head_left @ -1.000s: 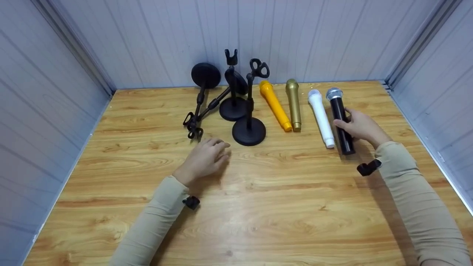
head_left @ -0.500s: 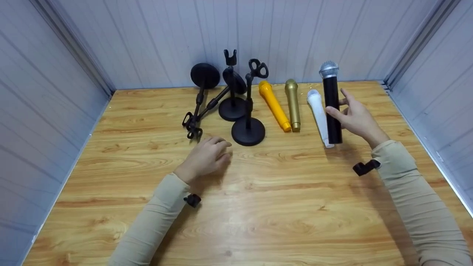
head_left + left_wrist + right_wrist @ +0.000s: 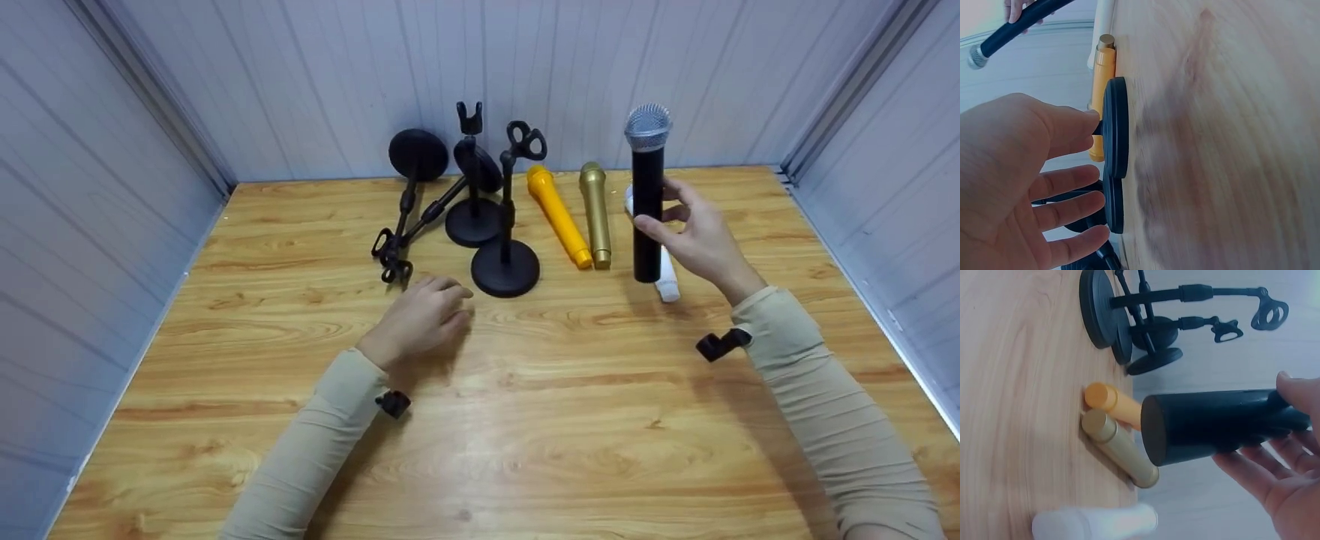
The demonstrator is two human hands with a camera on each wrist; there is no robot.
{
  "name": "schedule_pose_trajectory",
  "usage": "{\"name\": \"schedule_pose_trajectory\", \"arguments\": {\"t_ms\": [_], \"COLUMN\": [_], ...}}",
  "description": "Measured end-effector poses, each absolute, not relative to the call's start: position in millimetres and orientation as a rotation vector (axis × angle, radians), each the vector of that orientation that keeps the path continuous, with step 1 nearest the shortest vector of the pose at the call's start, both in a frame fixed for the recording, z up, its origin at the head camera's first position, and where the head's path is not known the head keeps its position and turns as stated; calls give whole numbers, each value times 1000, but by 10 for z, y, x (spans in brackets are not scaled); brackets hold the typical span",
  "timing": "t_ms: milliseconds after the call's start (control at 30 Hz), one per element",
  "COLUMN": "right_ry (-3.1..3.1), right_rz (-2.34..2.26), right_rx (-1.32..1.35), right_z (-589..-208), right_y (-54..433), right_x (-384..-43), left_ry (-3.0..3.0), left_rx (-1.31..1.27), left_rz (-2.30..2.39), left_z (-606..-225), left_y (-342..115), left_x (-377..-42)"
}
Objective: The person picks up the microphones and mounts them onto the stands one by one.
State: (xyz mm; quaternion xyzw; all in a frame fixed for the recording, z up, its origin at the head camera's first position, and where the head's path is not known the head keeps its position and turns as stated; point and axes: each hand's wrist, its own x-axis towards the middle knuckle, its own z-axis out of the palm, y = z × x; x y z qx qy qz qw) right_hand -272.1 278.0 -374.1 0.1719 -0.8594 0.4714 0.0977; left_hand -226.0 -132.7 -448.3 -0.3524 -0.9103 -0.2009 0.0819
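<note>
My right hand (image 3: 696, 236) grips a black microphone (image 3: 648, 202) with a silver mesh head, held upright above the table. It overlaps a white microphone (image 3: 668, 281) lying behind it. In the right wrist view, thumb and fingers lie around the black microphone's body (image 3: 1202, 427). My left hand (image 3: 420, 315) holds nothing, its fingers loosely bent, low over the table just in front of the stands. Closest to it is an upright black microphone stand (image 3: 506, 266) with a round base and a ring-shaped clip. Another upright stand (image 3: 472, 221) with a forked clip is behind that one.
Two more black stands lie tipped at the back left, one with its round base (image 3: 418, 154) against the wall. An orange microphone (image 3: 560, 217) and a gold microphone (image 3: 596, 214) lie right of the stands. Panelled walls (image 3: 337, 82) border the wooden table (image 3: 525, 435) at back and sides.
My right hand has lifted the black microphone off the table and moved it left and upright, in front of the white one. My left hand has barely moved.
</note>
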Motion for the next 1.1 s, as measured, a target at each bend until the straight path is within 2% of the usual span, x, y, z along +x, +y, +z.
{"name": "schedule_pose_trajectory", "arguments": {"t_ms": [800,1100], "right_ry": [-2314,-2326], "right_rz": [1478,1485], "right_rx": [877,882], "right_z": [-3866,-3899], "right_y": [2296,2228], "right_x": [-2592,-2614], "left_ry": [-2802,-2907], "left_rx": [-1119,-929], "left_rz": [-564,-880], "left_z": [-4573,-4484], "left_y": [-1244,-1080], "left_x": [-2325,-2512]}}
